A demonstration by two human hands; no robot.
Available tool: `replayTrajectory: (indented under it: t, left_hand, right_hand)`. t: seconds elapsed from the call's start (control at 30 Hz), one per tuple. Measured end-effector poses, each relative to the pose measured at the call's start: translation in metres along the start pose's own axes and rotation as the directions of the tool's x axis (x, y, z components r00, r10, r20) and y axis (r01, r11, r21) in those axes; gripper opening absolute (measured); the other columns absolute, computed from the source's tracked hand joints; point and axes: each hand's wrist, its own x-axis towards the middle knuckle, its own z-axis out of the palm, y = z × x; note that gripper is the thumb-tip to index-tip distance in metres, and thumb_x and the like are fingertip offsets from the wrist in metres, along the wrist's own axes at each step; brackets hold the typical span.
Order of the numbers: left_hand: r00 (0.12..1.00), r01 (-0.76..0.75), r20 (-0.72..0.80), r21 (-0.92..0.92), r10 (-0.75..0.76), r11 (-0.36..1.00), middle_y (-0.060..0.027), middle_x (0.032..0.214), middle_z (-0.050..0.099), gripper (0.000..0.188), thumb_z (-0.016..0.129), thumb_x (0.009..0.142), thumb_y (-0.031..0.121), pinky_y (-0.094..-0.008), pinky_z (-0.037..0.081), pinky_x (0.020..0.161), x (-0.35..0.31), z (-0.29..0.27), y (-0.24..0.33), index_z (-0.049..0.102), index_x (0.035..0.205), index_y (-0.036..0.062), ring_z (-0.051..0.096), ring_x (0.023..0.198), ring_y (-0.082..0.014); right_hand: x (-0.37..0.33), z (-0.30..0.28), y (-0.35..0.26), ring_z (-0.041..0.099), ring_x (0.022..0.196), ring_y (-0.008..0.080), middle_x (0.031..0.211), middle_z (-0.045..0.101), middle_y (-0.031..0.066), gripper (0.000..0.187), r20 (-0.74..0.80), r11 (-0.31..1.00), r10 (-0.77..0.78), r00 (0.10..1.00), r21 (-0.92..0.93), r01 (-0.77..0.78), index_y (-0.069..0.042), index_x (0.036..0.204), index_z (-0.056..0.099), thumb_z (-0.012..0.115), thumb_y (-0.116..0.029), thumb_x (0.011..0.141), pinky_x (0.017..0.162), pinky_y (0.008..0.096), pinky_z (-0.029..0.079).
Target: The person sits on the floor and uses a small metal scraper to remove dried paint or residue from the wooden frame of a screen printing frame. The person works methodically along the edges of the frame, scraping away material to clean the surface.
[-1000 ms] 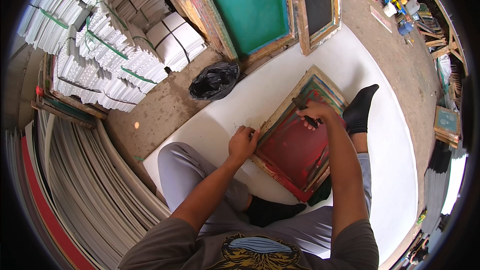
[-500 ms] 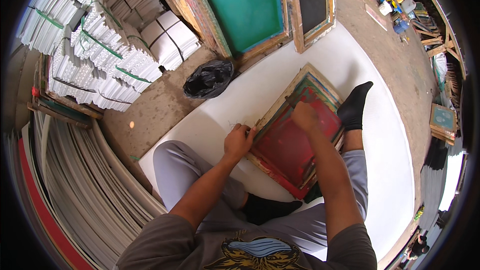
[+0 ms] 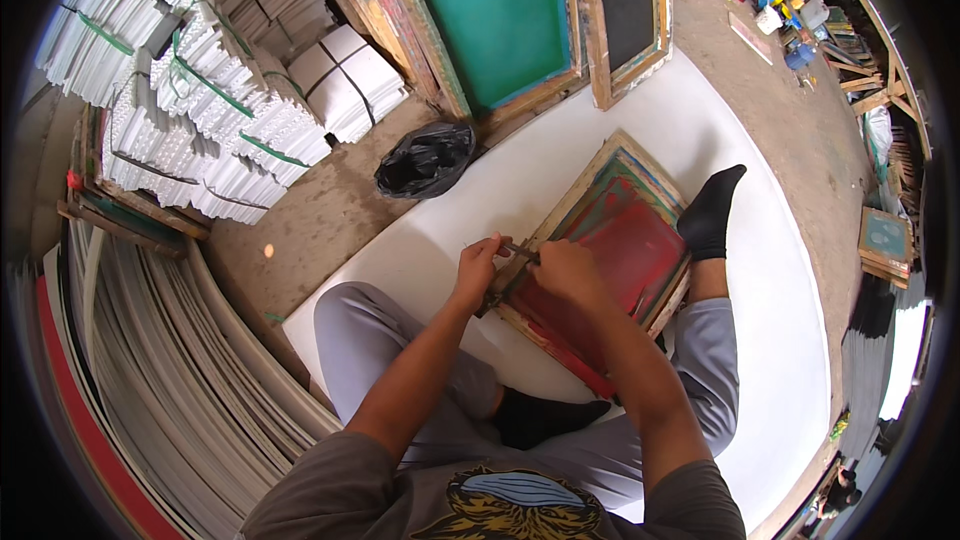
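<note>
A wooden screen-printing frame [image 3: 640,165] with red-stained mesh [image 3: 630,250] lies slanted on the white padded sheet between my legs. My right hand [image 3: 568,268] is closed round a slim dark tool [image 3: 524,252] over the frame's left side. The tool's end points toward my left hand [image 3: 482,265], whose fingers are pinched close to it at the frame's left edge. What the left fingers hold, if anything, is too small to make out. Just below them, a dark piece [image 3: 489,302] shows at the frame's edge; its kind is unclear.
A black plastic bag [image 3: 425,160] sits on the floor beyond the sheet [image 3: 780,340]. Larger frames, one with green mesh [image 3: 500,25], lean behind it. Strapped white stacks [image 3: 345,80] stand far left, curved boards [image 3: 190,340] near left. Paint containers [image 3: 770,20] clutter the far right.
My right hand has moved left and nearer to me with the tool, from over the upper mesh to beside my left hand. The left hand has lifted slightly from the frame's edge.
</note>
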Motion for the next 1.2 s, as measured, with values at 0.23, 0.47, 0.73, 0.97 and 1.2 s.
replayTrajectory:
  t: [0.23,0.47,0.73,0.97,1.2]
  left_hand:
    - [0.965,0.239,0.160,-0.189,-0.210,0.952,0.0011,0.070,0.065,0.031,0.068,0.103,0.031,-0.0246,0.038,0.053,-0.005,-0.020,0.007,0.075,0.099,0.0019,0.044,0.053,-0.0059]
    - [0.984,0.002,-0.161,0.455,0.080,0.891,-0.0081,0.086,0.074,0.035,0.080,0.090,0.036,-0.0369,0.055,0.072,-0.001,-0.027,-0.009,0.079,0.103,0.0042,0.069,0.078,-0.0214]
    - [0.951,-0.113,-0.090,0.789,0.296,0.604,-0.0099,0.104,0.072,0.037,0.070,0.094,0.045,-0.0430,0.058,0.079,-0.027,0.000,-0.003,0.080,0.103,0.0104,0.073,0.089,-0.0303]
    - [0.939,-0.197,-0.022,0.785,0.344,0.588,-0.0097,0.105,0.070,0.036,0.067,0.098,0.043,-0.0436,0.057,0.080,-0.029,0.007,-0.009,0.079,0.100,0.0098,0.072,0.090,-0.0317]
    - [0.948,-0.177,-0.028,0.778,0.316,0.602,-0.0098,0.105,0.070,0.036,0.065,0.099,0.043,-0.0440,0.057,0.081,-0.030,0.009,-0.005,0.078,0.100,0.0089,0.072,0.091,-0.0322]
  right_hand:
    - [0.003,0.019,0.003,0.074,0.091,0.0385,0.093,0.076,0.0173,0.045,0.074,0.992,-0.093,0.993,0.092,0.086,-0.007,0.100,0.075,0.071,-0.051,0.093,0.080,0.0505,0.057]
    - [0.024,0.015,0.040,0.069,0.064,0.0184,0.076,0.070,0.0106,0.042,0.242,0.838,-0.091,0.966,0.543,-0.057,0.000,0.102,0.070,0.070,-0.042,0.098,0.056,0.0342,0.055]
    - [0.056,-0.017,0.102,0.069,0.057,0.0238,0.075,0.068,0.0147,0.047,0.227,0.653,0.274,0.934,0.670,-0.354,0.004,0.102,0.064,0.067,-0.044,0.100,0.047,0.0419,0.052]
    - [0.073,-0.029,0.113,0.070,0.059,0.0274,0.078,0.069,0.0170,0.052,0.287,0.656,0.350,0.892,0.604,-0.452,0.006,0.107,0.062,0.065,-0.046,0.101,0.048,0.0465,0.056]
    - [0.074,-0.032,0.110,0.071,0.060,0.0276,0.077,0.069,0.0170,0.052,0.281,0.693,0.340,0.897,0.570,-0.441,0.007,0.108,0.062,0.064,-0.044,0.102,0.048,0.0468,0.056]
